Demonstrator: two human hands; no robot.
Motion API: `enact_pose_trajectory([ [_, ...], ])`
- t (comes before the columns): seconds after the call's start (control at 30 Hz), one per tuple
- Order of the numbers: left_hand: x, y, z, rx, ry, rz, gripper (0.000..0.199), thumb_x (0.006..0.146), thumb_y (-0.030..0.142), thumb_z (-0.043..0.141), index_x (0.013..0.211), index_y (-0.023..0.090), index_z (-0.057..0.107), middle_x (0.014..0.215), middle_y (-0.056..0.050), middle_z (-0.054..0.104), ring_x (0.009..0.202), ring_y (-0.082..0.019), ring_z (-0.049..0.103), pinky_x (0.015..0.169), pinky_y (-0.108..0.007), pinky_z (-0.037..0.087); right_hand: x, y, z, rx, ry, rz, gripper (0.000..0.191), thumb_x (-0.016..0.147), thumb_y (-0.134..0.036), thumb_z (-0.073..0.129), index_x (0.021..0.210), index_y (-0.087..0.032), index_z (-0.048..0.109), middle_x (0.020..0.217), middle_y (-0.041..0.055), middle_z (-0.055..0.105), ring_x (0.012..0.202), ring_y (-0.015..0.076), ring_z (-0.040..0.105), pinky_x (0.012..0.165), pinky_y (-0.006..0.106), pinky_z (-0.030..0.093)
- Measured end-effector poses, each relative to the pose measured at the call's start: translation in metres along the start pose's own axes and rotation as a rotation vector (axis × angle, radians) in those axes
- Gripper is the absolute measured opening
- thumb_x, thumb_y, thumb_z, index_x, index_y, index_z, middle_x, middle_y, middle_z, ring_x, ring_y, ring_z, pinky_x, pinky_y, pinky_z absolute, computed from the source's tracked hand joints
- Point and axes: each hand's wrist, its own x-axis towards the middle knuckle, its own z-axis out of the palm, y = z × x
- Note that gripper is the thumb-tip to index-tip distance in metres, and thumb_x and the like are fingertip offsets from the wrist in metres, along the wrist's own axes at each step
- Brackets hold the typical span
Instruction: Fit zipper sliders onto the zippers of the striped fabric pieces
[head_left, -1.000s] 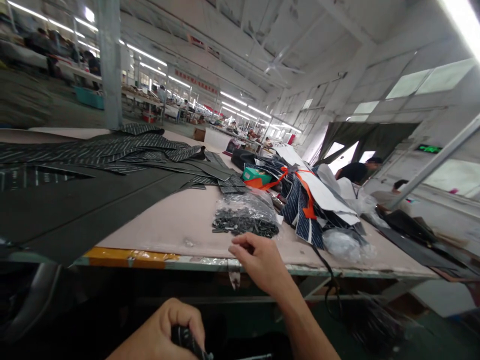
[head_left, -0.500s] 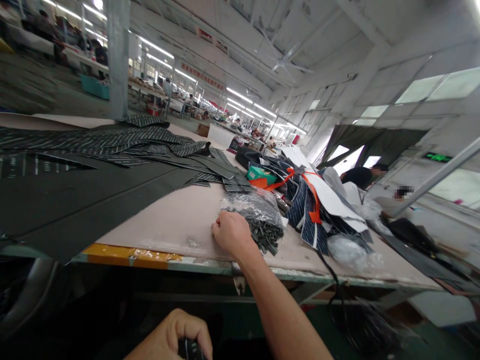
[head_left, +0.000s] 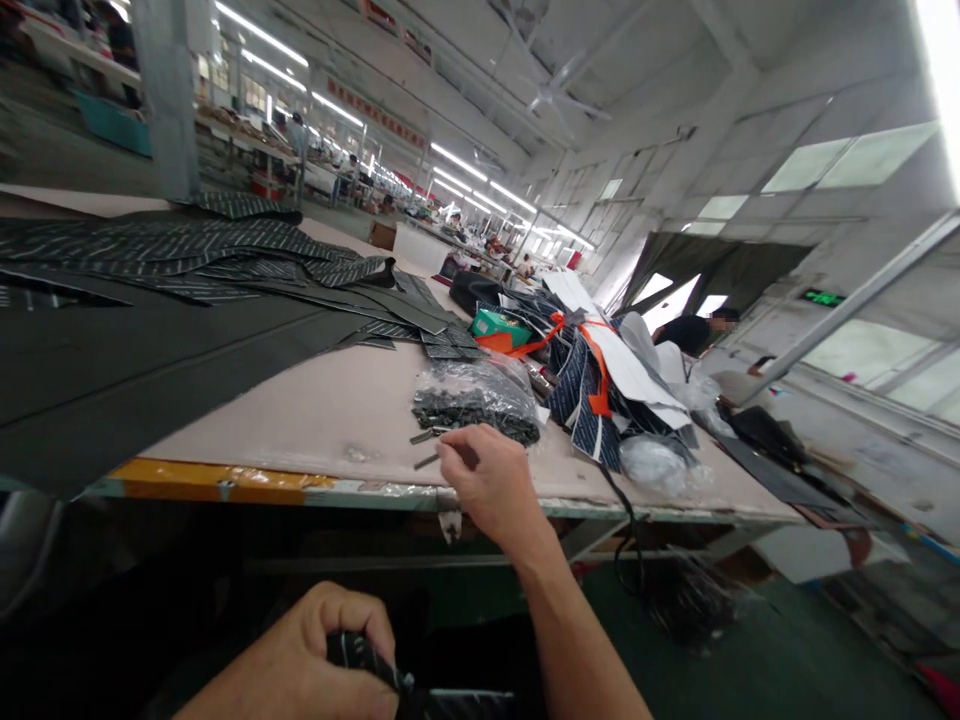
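At the bottom, my left hand (head_left: pixel 315 650) is closed around a dark fabric piece with pale markings (head_left: pixel 356 650); part of that piece trails to the right below the table edge. Over the table's front edge, my right hand (head_left: pixel 491 485) has its thumb and fingers pinched together, with a short dark strip (head_left: pixel 427 461) sticking out at the fingertips. Just behind it lies a clear plastic bag (head_left: pixel 480 385) full of small dark strips (head_left: pixel 450 412). Another loose strip lies by the bag's near left corner.
Dark sheets (head_left: pixel 172 370) and striped pieces (head_left: pixel 247 245) cover the table's left side. To the right are navy patterned pieces (head_left: pixel 574 385) with orange ribbon (head_left: pixel 600 385), a green box (head_left: pixel 499 327) and a crumpled clear bag (head_left: pixel 652 465). People work farther back.
My right hand has drawn back from the strips at the bag's edge, and a short strip now shows at its fingertips. More of the fabric in my left hand shows. The view has shifted.
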Motion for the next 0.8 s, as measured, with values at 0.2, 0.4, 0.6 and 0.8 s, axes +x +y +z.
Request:
enact_pose_trajectory([
  [0.2,-0.007,0.005,0.002,-0.047,-0.062,-0.028,0.007,0.057,0.016,0.08,0.056,0.019,0.074,0.048,0.007,0.06,0.048,-0.009,0.043,0.05,-0.022,0.029,-0.079,0.008,-0.024,0.358,0.168,-0.11,0.01,0.096,-0.016,0.067,0.099,-0.021,0.076,0.085,0.0032,0.076,0.076,0.0167,0.07,0.072,0.026,0.055],
  [0.4,-0.004,0.007,0.007,-0.055,-0.065,-0.049,0.009,0.058,0.012,0.079,0.055,0.02,0.077,0.045,0.006,0.064,0.044,-0.008,0.046,0.048,-0.021,0.03,-0.096,0.014,0.007,0.329,0.075,-0.139,0.013,0.1,-0.018,0.064,0.104,-0.015,0.075,0.09,0.0092,0.074,0.081,0.0201,0.072,0.075,0.029,0.057],
  [0.6,-0.005,0.009,0.005,-0.047,-0.055,-0.051,0.008,0.059,0.012,0.078,0.056,0.02,0.077,0.046,0.006,0.064,0.044,-0.008,0.047,0.048,-0.02,0.03,-0.089,0.017,0.013,0.28,0.068,-0.157,0.019,0.103,-0.024,0.059,0.103,-0.015,0.076,0.089,0.0092,0.074,0.08,0.0204,0.07,0.075,0.029,0.056],
  [0.8,-0.001,0.004,0.006,-0.047,-0.039,0.009,0.004,0.059,0.018,0.081,0.058,0.02,0.078,0.05,0.005,0.064,0.048,-0.009,0.047,0.049,-0.022,0.031,-0.081,0.021,0.023,0.509,0.126,0.01,0.009,0.094,-0.023,0.071,0.097,-0.02,0.079,0.08,0.0026,0.074,0.073,0.0164,0.067,0.073,0.027,0.054],
])
